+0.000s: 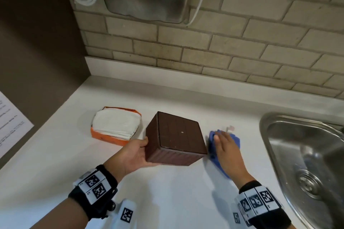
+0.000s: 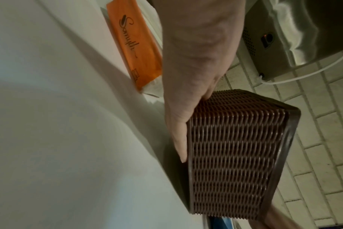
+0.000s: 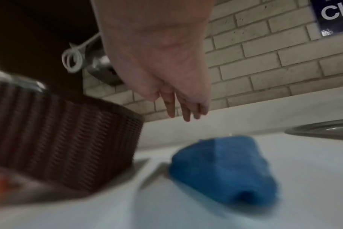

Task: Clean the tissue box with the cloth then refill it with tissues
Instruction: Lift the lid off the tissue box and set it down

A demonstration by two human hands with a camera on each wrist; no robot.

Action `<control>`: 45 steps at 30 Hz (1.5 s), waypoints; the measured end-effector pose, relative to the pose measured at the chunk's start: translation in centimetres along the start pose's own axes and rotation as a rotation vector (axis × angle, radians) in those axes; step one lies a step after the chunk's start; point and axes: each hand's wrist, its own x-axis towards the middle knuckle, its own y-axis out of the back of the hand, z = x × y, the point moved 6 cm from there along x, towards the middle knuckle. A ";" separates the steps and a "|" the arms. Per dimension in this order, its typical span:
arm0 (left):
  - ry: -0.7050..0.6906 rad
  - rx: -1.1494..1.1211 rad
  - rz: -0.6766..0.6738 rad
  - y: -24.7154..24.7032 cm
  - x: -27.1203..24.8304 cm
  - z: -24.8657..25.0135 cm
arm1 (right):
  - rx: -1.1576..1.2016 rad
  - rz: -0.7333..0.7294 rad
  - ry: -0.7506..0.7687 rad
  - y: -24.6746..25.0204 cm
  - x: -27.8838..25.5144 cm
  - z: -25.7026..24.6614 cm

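On the white tabletop (image 1: pixel 167 191) the brown woven-sided square tissue box (image 1: pixel 176 138) is the landmark, sitting with a smooth flat panel facing up and one corner turned toward the person. The left hand (image 1: pixel 134 154) has it: thumb on the upper near-left edge, fingers along the left wall, a firm grip on the box. Just right of the box, almost touching its right corner, lies the crumpled blue cloth (image 3: pixel 223 168), its long axis running from near the person away toward the brick wall. The right hand (image 1: pixel 226 147) is by far the nearer one, hovering right above the cloth with its grip wide, fingers straight and spread, holding nothing. Left of the box, just apart, waits the orange open pack of white folded tissues (image 1: pixel 115 125).
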 end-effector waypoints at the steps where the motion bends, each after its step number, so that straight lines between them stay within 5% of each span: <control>1: -0.012 0.002 0.006 -0.2 -0.2 0.1 | 0.235 0.053 -0.029 0.5 -0.2 -1.1; 5: -0.096 0.055 0.003 -1.3 -0.8 0.7 | 0.876 -0.350 -0.382 -1.4 -1.8 -4.9; 8: -0.210 0.132 0.038 -1.9 -0.8 1.6 | 0.995 -0.357 -0.417 -0.8 -2.1 -6.4; 17: -0.154 0.261 -0.050 -2.6 1.4 1.7 | 0.790 -0.258 -0.336 -0.9 -2.4 -7.1; 26: -0.447 0.697 0.166 -1.7 1.5 2.3 | 0.416 -0.009 -0.262 -1.2 -2.0 -6.6; 45: -0.521 0.799 0.171 -3.5 -0.6 2.5 | 0.256 -0.001 -0.228 -1.6 -1.1 -6.0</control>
